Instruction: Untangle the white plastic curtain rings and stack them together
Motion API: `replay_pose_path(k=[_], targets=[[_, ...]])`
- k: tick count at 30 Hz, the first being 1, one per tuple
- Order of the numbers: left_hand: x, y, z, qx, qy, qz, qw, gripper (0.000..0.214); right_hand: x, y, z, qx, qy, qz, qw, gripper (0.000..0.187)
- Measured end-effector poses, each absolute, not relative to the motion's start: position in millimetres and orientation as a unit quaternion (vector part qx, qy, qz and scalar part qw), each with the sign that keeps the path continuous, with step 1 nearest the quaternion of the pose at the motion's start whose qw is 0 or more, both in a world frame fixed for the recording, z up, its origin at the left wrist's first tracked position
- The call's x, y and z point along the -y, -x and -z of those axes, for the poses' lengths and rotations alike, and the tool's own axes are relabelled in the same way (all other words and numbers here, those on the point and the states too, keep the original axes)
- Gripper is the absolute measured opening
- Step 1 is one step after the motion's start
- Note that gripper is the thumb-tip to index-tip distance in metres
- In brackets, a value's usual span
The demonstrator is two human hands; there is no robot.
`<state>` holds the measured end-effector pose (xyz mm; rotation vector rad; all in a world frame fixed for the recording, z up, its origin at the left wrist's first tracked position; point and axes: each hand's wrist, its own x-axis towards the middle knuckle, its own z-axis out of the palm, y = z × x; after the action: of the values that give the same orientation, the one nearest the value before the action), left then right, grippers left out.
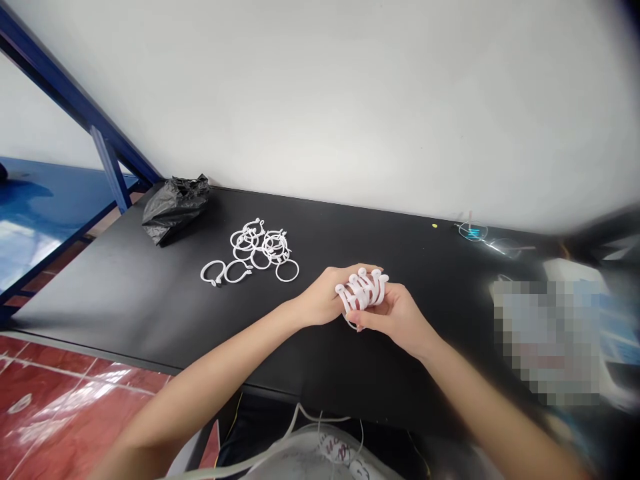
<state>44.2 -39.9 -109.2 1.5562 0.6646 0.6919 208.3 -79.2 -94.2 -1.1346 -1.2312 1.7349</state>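
Observation:
Above the black table, both of my hands hold a bunch of white curtain rings (364,291), thin plastic loops with small round tabs. My left hand (323,297) is closed around the bunch from the left and behind, most of its fingers hidden by the rings. From the right, my right hand (403,317) grips the same rings, its thumb pressed along their lower front. Several more loose rings (274,247) lie tangled in a pile, left of my hands. Two single rings (213,273) sit at that pile's front left.
A crumpled black plastic bag (175,203) stands at the table's back left, near a blue metal frame (113,170). Eyeglasses-like clear items (473,231) lie at the back right. On the right are a blurred, pixelated pale package (547,340) and white objects. A pale wall closes the back.

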Motion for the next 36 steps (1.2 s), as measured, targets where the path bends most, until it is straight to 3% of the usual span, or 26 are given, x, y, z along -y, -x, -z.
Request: replay_pose_path(k=[7, 14, 27, 36], targets=[[32.4, -36.2, 103.8, -0.281, -0.783, -0.24, 0.5, 0.017, 78.7, -207.9, 96.1, 0.463, 0.428, -0.695, 0.344, 0.024], [34.9, -36.5, 105.4, -0.276, -0.822, -0.233, 0.44, 0.025, 79.6, -201.8, 101.8, 0.439, 0.5, -0.65, 0.367, 0.028], [33.4, -39.1, 106.7, -0.319, -0.756, -0.295, 0.489, 0.011, 83.1, -207.4, 95.3, 0.471, 0.435, -0.628, 0.441, 0.035], [36.2, -41.6, 107.9, -0.268, -0.748, -0.274, 0.541, 0.014, 79.6, -210.1, 93.2, 0.493, 0.455, -0.626, 0.397, 0.027]])
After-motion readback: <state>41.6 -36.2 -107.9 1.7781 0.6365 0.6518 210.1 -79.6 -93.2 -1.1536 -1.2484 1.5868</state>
